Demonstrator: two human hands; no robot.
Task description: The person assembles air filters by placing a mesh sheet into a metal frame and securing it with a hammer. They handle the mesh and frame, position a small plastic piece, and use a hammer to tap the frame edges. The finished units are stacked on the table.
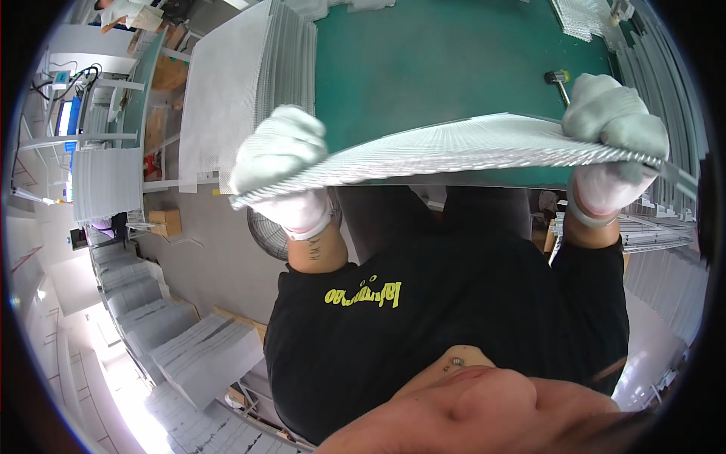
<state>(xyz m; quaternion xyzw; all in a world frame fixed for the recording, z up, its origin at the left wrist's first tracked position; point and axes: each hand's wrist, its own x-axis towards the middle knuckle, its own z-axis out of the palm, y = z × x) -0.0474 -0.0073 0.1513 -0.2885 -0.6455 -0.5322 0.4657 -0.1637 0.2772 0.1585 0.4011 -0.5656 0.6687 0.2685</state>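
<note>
A thin silvery mesh panel (454, 147) spans my two hands, tilted and slightly bowed, just above the near edge of the green tabletop (423, 68). My left hand (278, 149), in a white glove, is closed around the panel's left end. At the opposite end my right hand (616, 117), gloved the same way, grips its right end. A small hammer (558, 78) with a dark and yellowish head lies on the tabletop beside my right hand. The undersides of the fingers are partly hidden by the panel.
Left of the tabletop stands a tall stack of pale mesh sheets (227, 91). More mesh pieces (582, 17) lie at the far right corner, and long metal profiles (665, 83) line the right side. A floor fan (266, 231) sits below my left arm. Further stacks (208, 356) fill the lower left.
</note>
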